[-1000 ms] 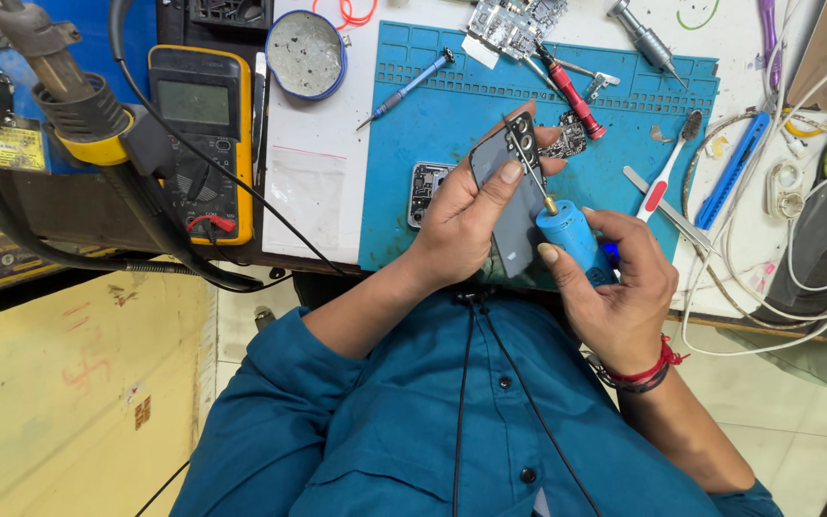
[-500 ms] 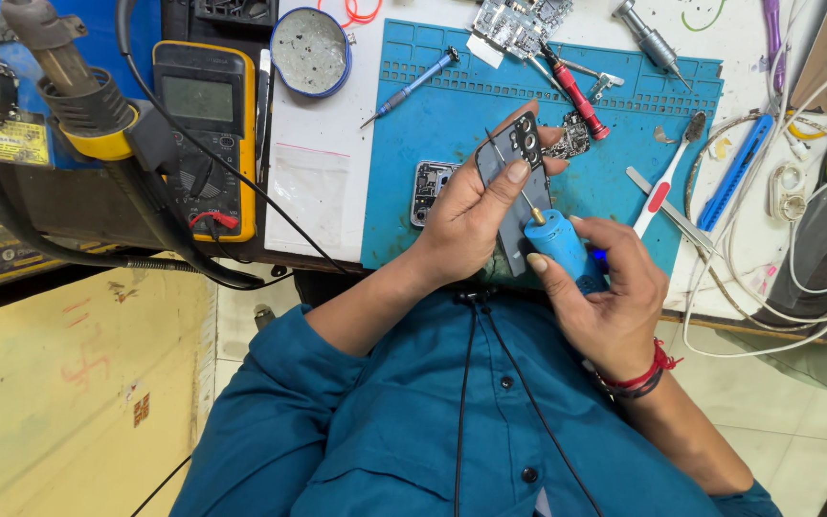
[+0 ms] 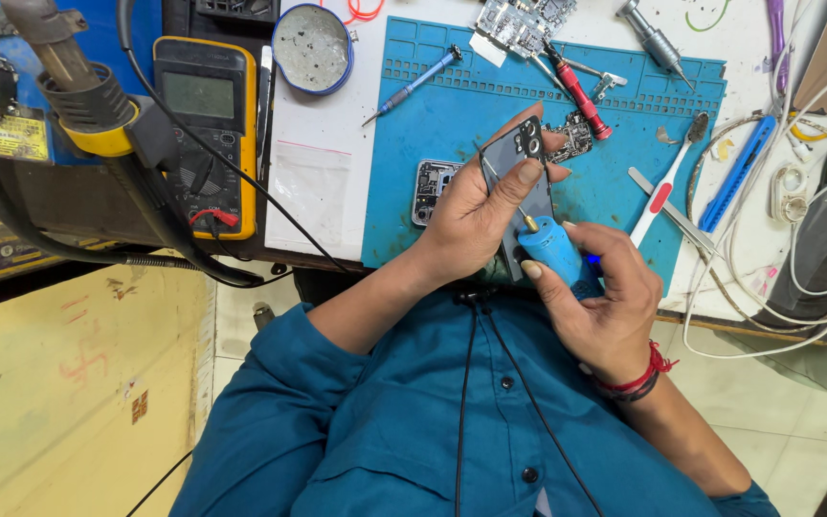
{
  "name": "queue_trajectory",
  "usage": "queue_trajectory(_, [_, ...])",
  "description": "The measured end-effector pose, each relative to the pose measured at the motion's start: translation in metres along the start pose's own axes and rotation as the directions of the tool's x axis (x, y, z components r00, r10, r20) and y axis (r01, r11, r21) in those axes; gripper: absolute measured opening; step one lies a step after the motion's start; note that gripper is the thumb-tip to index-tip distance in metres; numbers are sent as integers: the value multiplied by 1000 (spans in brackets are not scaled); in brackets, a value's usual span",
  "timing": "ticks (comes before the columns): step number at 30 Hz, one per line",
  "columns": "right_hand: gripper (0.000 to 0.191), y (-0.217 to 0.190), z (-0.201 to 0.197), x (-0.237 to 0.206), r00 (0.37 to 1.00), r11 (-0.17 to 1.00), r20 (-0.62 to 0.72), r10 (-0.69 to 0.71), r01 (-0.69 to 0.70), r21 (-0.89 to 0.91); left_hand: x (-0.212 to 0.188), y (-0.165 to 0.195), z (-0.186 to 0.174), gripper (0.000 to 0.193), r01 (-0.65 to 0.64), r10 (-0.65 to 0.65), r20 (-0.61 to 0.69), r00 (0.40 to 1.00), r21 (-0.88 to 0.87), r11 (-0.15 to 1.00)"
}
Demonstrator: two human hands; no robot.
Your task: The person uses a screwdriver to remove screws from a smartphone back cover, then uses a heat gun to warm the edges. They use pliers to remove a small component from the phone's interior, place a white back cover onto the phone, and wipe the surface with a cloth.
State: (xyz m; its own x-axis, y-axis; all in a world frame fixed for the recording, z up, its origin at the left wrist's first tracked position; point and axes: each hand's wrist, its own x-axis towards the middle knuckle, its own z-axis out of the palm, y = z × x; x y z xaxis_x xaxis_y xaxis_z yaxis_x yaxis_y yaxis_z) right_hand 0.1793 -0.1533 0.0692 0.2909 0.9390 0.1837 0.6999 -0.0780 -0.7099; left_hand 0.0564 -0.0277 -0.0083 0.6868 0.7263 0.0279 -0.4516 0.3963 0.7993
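My left hand [image 3: 476, 215] grips a dark grey phone [image 3: 519, 163] back side up, its camera end pointing away from me, thumb pressed on the back. My right hand [image 3: 600, 302] holds a blue-handled screwdriver [image 3: 552, 251] whose thin tip touches the phone's back near its left edge. Both hands hover over the near edge of a blue work mat [image 3: 452, 124]. A small phone frame part [image 3: 430, 190] lies on the mat just left of my left hand.
A yellow multimeter [image 3: 205, 124] and a hot-air nozzle [image 3: 74, 81] stand at left. A round tin [image 3: 310, 45], blue screwdriver [image 3: 413, 84], red-handled screwdriver [image 3: 581, 96], circuit boards [image 3: 519, 24], a toothbrush [image 3: 667, 187], tweezers and white cables [image 3: 796, 239] surround the mat.
The phone has tilted a little more upright in my left hand, and my right hand has shifted the screwdriver slightly down and left along the phone.
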Motion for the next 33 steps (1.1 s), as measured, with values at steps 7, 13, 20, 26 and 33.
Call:
queue_trajectory(7, [44,2,1,-3,1000,1000,16,-20,20,-2,2,3,2,65,-32,34,-34,999,66,997])
queue_trajectory(13, [42,3,5,-7,997,997,-59,41,-37,67,4,11,0,96,1,-9,-50,999,-159,987])
queue_trajectory(20, [46,-2,5,-7,1000,1000,-11,-1,1,4,7,11,-4,110,46,-24,53,998,-452,891])
queue_trajectory(26, [45,-5,7,-4,1000,1000,3,-29,29,-1,6,11,-7,105,35,-14,49,999,-459,888])
queue_trajectory(33, [46,-5,8,-5,1000,1000,-7,-17,17,1,6,11,-6,101,43,-23,51,998,-432,901])
